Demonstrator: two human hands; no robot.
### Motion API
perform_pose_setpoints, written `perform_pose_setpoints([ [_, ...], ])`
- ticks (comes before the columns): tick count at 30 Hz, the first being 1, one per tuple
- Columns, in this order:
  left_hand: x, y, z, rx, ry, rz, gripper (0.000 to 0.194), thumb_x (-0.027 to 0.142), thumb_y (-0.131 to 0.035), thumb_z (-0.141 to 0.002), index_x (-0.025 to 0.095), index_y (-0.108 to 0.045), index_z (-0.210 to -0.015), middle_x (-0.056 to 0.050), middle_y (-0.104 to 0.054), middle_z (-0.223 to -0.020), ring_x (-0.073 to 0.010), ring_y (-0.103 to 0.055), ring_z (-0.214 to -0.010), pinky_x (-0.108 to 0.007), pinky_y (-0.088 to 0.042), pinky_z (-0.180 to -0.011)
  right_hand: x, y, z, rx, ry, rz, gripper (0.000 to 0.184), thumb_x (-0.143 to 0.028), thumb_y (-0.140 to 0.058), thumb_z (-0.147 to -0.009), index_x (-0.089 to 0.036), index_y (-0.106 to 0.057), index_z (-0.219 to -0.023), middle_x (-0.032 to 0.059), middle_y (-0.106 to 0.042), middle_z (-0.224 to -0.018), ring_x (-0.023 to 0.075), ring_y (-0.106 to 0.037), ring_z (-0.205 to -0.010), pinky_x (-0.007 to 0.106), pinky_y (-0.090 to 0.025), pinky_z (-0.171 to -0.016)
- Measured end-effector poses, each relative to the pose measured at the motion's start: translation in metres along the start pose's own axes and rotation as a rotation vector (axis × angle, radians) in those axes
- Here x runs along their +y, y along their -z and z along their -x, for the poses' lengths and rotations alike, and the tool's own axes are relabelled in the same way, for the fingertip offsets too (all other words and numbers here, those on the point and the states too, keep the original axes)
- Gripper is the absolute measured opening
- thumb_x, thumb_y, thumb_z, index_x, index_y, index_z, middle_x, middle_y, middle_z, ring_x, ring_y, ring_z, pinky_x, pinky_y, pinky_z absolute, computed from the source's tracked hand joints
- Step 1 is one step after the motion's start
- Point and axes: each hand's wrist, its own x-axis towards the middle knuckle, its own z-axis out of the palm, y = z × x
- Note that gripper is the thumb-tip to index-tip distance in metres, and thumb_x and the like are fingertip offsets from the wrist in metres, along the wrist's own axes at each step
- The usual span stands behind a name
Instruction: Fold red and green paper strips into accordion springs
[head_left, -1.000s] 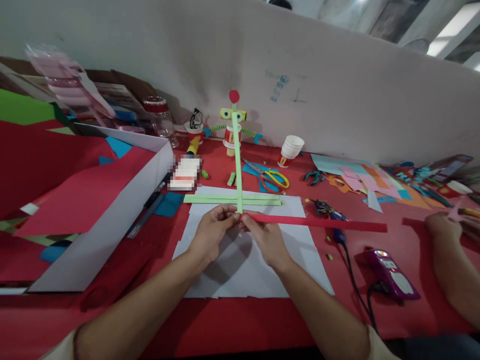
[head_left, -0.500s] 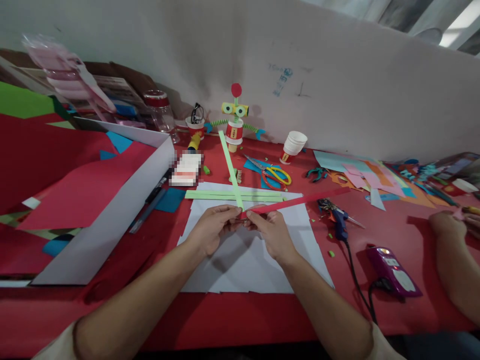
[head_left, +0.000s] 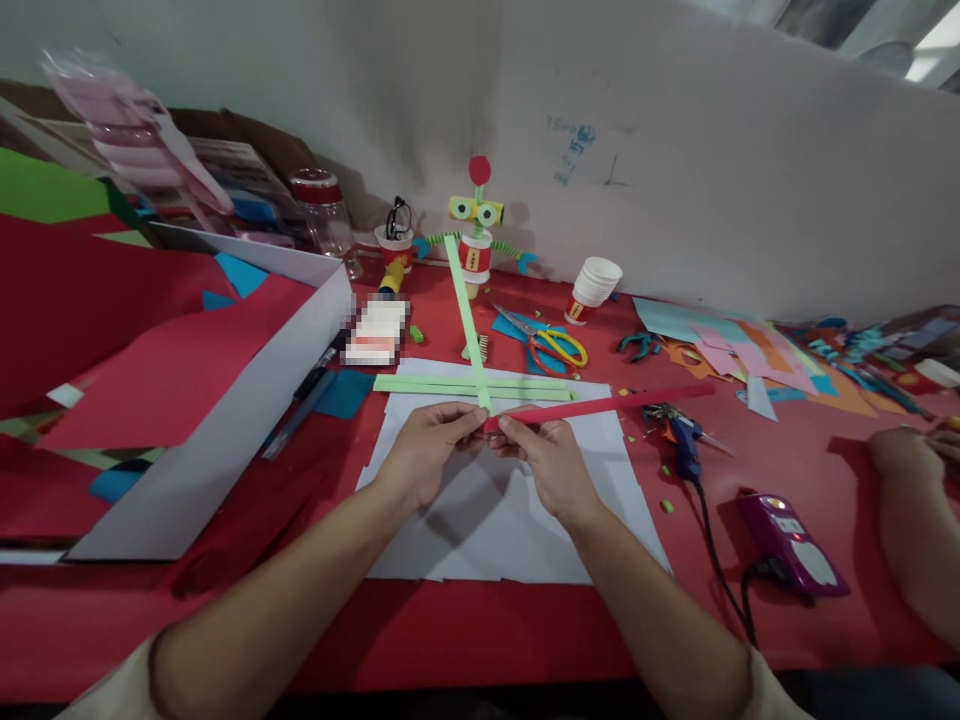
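Head view: green paper strip (head_left: 469, 325) and red paper strip (head_left: 607, 404) meet above white paper sheets (head_left: 517, 545), left hand (head_left: 421, 452) and right hand (head_left: 555, 464) pinching the seemingly overlapped ends; a slackened grip could skew them.

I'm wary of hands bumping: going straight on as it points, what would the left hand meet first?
Past the green strip and red strip it seems to pinch, the left hand would probably meet the right hand; depth is unclear.
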Motion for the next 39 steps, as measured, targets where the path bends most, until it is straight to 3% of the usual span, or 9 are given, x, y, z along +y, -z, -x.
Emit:
perform_pose_setpoints([
  [5, -0.002, -0.001, 0.002, 0.03, -0.124, -0.146, 0.016, 0.031, -0.069, -0.068, 0.016, -0.066, -0.066, -0.001, -0.063, -0.062, -0.0121, -0.056, -0.06, -0.028, -0.046, -0.063, 0.002, 0.001, -0.001, -0.032, -0.045, -0.025, 0.02, -0.036, -0.071, -0.069, -0.016, -0.071, -0.073, 0.0037, -0.069, -0.062, 0.0154, -0.062, -0.06, 0.029, -0.048, -0.061],
  [9, -0.003, -0.004, 0.003, 0.068, -0.175, -0.142, 0.015, 0.029, -0.068, -0.069, 0.015, -0.063, -0.068, 0.001, -0.06, -0.061, -0.0114, -0.056, -0.058, -0.026, -0.046, -0.061, 0.005, 0.002, -0.005, -0.096, -0.095, -0.115, 0.022, -0.038, -0.071, -0.07, -0.016, -0.071, -0.073, 0.0042, -0.07, -0.064, 0.0147, -0.063, -0.063, 0.028, -0.047, -0.063],
  [14, -0.004, -0.007, 0.005, 0.136, -0.225, -0.168, 0.017, 0.029, -0.069, -0.068, 0.017, -0.06, -0.074, 0.002, -0.062, -0.065, -0.0125, -0.058, -0.059, -0.028, -0.048, -0.062, 0.005, 0.001, -0.005, -0.064, -0.089, -0.117, 0.019, -0.032, -0.076, -0.063, -0.015, -0.072, -0.071, 0.0019, -0.069, -0.061, 0.0123, -0.06, -0.059, 0.026, -0.046, -0.061],
  [18, -0.003, -0.006, 0.004, 0.077, -0.189, -0.111, 0.016, 0.028, -0.069, -0.069, 0.016, -0.06, -0.074, 0.001, -0.061, -0.064, -0.0125, -0.058, -0.059, -0.028, -0.048, -0.063, 0.001, 0.0, -0.003, -0.027, -0.089, -0.114, 0.015, -0.028, -0.076, -0.062, -0.015, -0.072, -0.068, 0.0015, -0.068, -0.06, 0.0121, -0.06, -0.059, 0.025, -0.045, -0.06],
  [22, 0.003, -0.001, 0.002, 0.012, -0.038, 0.02, 0.021, 0.035, -0.068, -0.07, 0.016, -0.064, -0.077, 0.0, -0.062, -0.067, -0.0123, -0.057, -0.06, -0.027, -0.046, -0.063, -0.001, 0.001, -0.003, 0.0, -0.138, -0.171, 0.013, -0.026, -0.077, -0.06, -0.016, -0.072, -0.065, 0.001, -0.067, -0.059, 0.0114, -0.059, -0.059, 0.024, -0.044, -0.059],
  [25, 0.007, 0.001, 0.002, -0.018, 0.033, -0.048, 0.028, 0.044, -0.068, -0.069, 0.016, -0.065, -0.07, -0.002, -0.062, -0.066, -0.0129, -0.055, -0.06, -0.026, -0.042, -0.059, -0.001, 0.001, -0.004, -0.007, -0.162, -0.199, 0.013, -0.026, -0.078, -0.059, -0.015, -0.071, -0.064, 0.0007, -0.067, -0.058, 0.0101, -0.057, -0.056, 0.023, -0.043, -0.057],
  [30, 0.01, 0.0, 0.006, -0.093, -0.019, -0.228, 0.023, 0.04, -0.072, -0.066, 0.017, -0.067, -0.065, -0.001, -0.061, -0.062, -0.0122, -0.05, -0.059, -0.024, -0.036, -0.056, -0.001, 0.001, -0.003, -0.028, -0.152, -0.17, 0.014, -0.028, -0.077, -0.061, -0.015, -0.072, -0.065, 0.0009, -0.066, -0.057, 0.0092, -0.057, -0.055, 0.022, -0.042, -0.056],
  [39, 0.006, 0.0, 0.004, 0.017, -0.09, -0.275, 0.015, 0.025, -0.07, -0.063, 0.018, -0.061, -0.053, 0.003, -0.055, -0.051, -0.0118, -0.047, -0.054, -0.026, -0.036, -0.057, 0.001, -0.001, 0.001, -0.037, -0.081, -0.048, 0.019, -0.03, -0.076, -0.062, -0.015, -0.072, -0.073, 0.002, -0.067, -0.063, 0.0119, -0.059, -0.058, 0.024, -0.043, -0.056],
])
